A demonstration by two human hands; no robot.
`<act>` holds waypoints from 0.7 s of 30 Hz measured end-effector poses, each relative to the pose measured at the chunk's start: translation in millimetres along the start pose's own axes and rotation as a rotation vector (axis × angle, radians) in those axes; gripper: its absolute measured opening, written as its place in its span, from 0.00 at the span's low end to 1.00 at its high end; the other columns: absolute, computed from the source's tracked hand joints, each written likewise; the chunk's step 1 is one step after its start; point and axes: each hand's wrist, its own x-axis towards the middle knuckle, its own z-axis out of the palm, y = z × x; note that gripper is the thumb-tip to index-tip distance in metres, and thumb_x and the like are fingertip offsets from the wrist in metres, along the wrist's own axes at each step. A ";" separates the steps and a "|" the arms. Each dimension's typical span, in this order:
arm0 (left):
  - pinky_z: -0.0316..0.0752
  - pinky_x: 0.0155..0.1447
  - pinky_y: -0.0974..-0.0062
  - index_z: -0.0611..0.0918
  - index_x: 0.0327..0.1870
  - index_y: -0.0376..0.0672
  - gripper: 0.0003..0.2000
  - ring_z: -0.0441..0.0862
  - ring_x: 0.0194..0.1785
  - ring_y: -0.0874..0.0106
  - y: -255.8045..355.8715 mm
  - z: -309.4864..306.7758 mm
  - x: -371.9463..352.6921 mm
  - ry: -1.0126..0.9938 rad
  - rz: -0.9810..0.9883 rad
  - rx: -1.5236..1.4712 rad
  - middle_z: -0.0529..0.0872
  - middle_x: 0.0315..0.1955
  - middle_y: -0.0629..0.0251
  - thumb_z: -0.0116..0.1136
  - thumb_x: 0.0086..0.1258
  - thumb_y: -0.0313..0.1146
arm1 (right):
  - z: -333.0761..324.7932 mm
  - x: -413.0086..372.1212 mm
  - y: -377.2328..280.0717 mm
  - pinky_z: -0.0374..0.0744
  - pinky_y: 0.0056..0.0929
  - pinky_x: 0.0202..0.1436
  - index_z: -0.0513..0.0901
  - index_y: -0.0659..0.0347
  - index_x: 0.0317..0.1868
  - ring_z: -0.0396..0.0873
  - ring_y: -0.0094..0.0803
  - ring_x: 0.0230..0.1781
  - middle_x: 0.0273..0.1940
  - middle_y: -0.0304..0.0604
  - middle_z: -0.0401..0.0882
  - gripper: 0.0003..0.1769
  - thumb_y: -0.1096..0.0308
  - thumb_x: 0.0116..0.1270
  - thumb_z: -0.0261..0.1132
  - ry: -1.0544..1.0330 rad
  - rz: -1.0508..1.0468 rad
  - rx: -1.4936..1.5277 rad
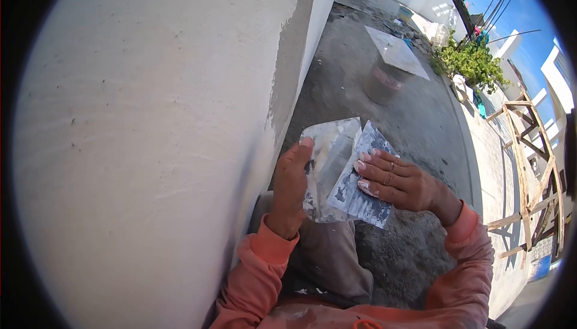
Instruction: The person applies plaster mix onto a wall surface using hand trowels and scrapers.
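My left hand (290, 178) is closed around the edge of a pale flat plate (329, 148) smeared with white filler. Fingers of my right hand (402, 181) press over a thin metal scraper blade (369, 210), also streaked with white, with white residue on the fingertips. The blade's long edge lies right at the plate, tilted along its right side. Both tools are in front of my knees, above the grey floor. Close by on the left rises a white-coated wall (150, 148) with a bare grey strip (293, 46) along its corner edge.
A white board (393, 51) rests on top of a bucket (383, 85) ahead on the concrete floor (342, 46). Rubble and a leafy plant (472, 63) lie farther back. A wooden frame (522, 160) stands to the right beyond a low wall (481, 142).
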 end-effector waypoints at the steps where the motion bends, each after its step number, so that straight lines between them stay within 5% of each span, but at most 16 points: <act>1: 0.80 0.50 0.74 0.78 0.53 0.32 0.18 0.85 0.44 0.72 -0.9 -0.2 1.7 0.007 0.006 0.002 0.85 0.45 0.60 0.47 0.80 0.40 | 2.4 -6.1 6.2 0.67 0.46 0.74 0.74 0.64 0.64 0.67 0.47 0.71 0.69 0.53 0.68 0.25 0.76 0.66 0.57 -0.008 0.036 -0.022; 8: 0.81 0.49 0.75 0.78 0.53 0.32 0.16 0.85 0.43 0.74 7.9 -4.0 -2.2 0.059 0.022 0.071 0.85 0.44 0.60 0.46 0.79 0.38 | 9.7 -48.5 44.7 0.61 0.42 0.78 0.74 0.62 0.64 0.61 0.44 0.74 0.72 0.50 0.65 0.30 0.85 0.59 0.58 -0.033 0.462 -0.213; 9: 0.81 0.49 0.74 0.78 0.53 0.32 0.16 0.85 0.43 0.73 9.5 -3.4 -1.9 0.068 0.038 0.071 0.86 0.44 0.60 0.46 0.79 0.38 | 17.8 -47.3 43.5 0.75 0.33 0.65 0.76 0.65 0.60 0.77 0.41 0.62 0.59 0.52 0.78 0.23 0.85 0.63 0.58 0.231 0.468 -0.148; 12: 0.81 0.50 0.73 0.78 0.53 0.32 0.17 0.86 0.44 0.71 10.1 -2.9 1.1 0.085 0.032 0.066 0.86 0.44 0.59 0.44 0.80 0.38 | 17.0 -54.4 24.5 0.76 0.27 0.42 0.78 0.66 0.54 0.79 0.31 0.37 0.40 0.45 0.81 0.15 0.82 0.68 0.59 0.329 0.982 0.279; 13: 0.81 0.51 0.72 0.78 0.54 0.32 0.17 0.86 0.45 0.70 6.6 -7.9 3.3 0.081 0.015 0.055 0.85 0.45 0.59 0.44 0.80 0.38 | 18.9 -37.7 18.1 0.67 0.25 0.30 0.79 0.67 0.50 0.67 0.23 0.27 0.30 0.37 0.75 0.10 0.80 0.71 0.58 0.589 0.795 0.296; 16: 0.81 0.53 0.70 0.77 0.56 0.31 0.18 0.85 0.48 0.67 -4.1 -15.5 9.4 0.083 -0.047 -0.021 0.85 0.47 0.57 0.43 0.80 0.38 | 8.1 -17.1 -5.6 0.67 0.22 0.31 0.78 0.70 0.52 0.67 0.22 0.27 0.31 0.39 0.76 0.11 0.81 0.71 0.57 0.619 0.788 0.372; 18: 0.80 0.55 0.68 0.75 0.58 0.31 0.20 0.85 0.49 0.66 -10.0 -16.9 12.0 0.064 -0.103 -0.078 0.84 0.49 0.56 0.43 0.80 0.39 | 7.3 0.7 -14.7 0.76 0.27 0.46 0.74 0.72 0.58 0.79 0.32 0.42 0.46 0.52 0.80 0.18 0.83 0.68 0.59 0.621 0.585 0.316; 21: 0.80 0.57 0.66 0.72 0.63 0.32 0.22 0.84 0.52 0.64 -13.7 -14.6 14.4 -0.019 -0.203 -0.175 0.83 0.52 0.54 0.41 0.80 0.41 | 6.1 28.3 -13.8 0.74 0.40 0.63 0.71 0.72 0.62 0.76 0.47 0.61 0.61 0.61 0.74 0.23 0.81 0.66 0.60 0.587 0.064 0.211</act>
